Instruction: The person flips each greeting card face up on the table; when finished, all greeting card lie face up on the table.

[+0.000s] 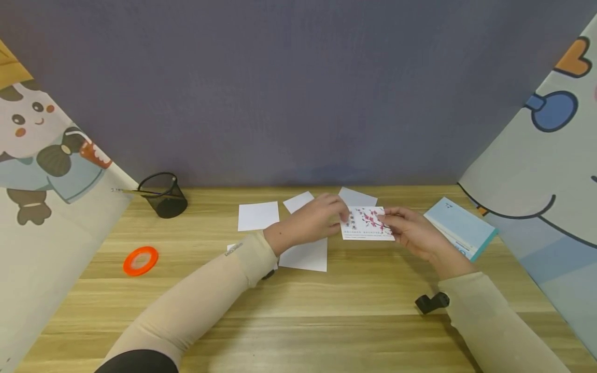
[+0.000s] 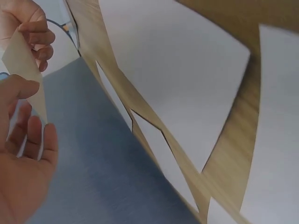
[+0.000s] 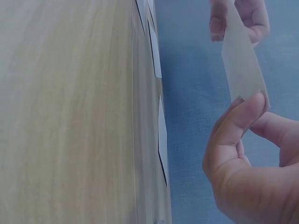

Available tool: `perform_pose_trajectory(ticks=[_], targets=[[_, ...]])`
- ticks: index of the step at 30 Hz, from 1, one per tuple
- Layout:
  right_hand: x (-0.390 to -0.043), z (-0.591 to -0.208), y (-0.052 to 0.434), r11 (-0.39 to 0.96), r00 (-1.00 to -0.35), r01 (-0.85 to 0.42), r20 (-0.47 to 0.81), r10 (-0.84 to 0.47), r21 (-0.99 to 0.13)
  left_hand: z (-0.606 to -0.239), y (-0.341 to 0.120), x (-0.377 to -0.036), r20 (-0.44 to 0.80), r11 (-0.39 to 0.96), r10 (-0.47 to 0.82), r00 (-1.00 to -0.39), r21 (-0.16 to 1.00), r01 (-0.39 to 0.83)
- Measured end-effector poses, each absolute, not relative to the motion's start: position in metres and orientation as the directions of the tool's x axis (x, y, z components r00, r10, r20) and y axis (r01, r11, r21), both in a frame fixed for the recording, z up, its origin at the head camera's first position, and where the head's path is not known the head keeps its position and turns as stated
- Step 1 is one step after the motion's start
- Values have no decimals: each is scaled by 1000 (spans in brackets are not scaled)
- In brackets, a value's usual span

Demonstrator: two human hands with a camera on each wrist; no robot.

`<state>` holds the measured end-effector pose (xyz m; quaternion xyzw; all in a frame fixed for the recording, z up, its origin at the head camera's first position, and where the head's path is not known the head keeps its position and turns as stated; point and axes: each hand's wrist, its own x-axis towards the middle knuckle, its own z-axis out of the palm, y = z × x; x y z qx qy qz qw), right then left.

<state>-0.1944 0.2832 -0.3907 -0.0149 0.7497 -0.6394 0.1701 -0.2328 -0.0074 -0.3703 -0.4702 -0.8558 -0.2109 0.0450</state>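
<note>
Both hands are pinching one flower-printed card (image 1: 367, 224) by its opposite short edges, holding it just above the worktop (image 1: 298, 311). The left hand (image 1: 311, 220) is gripping the card's left edge between thumb and fingertips; the right hand (image 1: 415, 231) is clamping the right edge the same way. The wrist views are showing the same hold from either side, with a thumb pressed on the card's face (image 2: 25, 70) and the far hand gripping the other end (image 3: 243, 65). Held by its edges like this, the card is likely being kept flat and its printed face, with red blossoms and a line of small text, unobstructed and turned up toward the person.

Several blank white sheets are lying around the card: one (image 1: 258, 215) well to its left, two more (image 1: 298, 201) (image 1: 357, 197) just behind it, and a larger one (image 1: 305, 256) lying below and to its left, partly under the left wrist. A light blue booklet (image 1: 460, 227) is resting to the right of the card, near the right hand. An orange tape ring (image 1: 140, 260) and a black mesh pen cup (image 1: 163, 195) are sitting far to the card's left.
</note>
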Motion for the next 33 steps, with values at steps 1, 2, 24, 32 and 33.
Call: perform_pose_trajectory(ticks=[1,2,24,32,33], targets=[[-194,-391,283,184,-941,196,-238,-239,-963,-370,-7,-233,243,489,766,-595,380,785],[-194,-391,283,189,-941,199,-241,-237,-962,-370,-7,-232,206,508,743,-636,445,738],[-194,-395,281,295,-942,175,-247,-228,-939,-379,-1,-236,-308,281,604,-735,945,-165],[-196,-396,278,361,-942,169,-259,-215,-917,-382,5,-240,-342,289,531,-775,933,-214],[-196,-396,279,369,-942,168,-259,-213,-914,-382,6,-241,-341,290,528,-778,933,-212]])
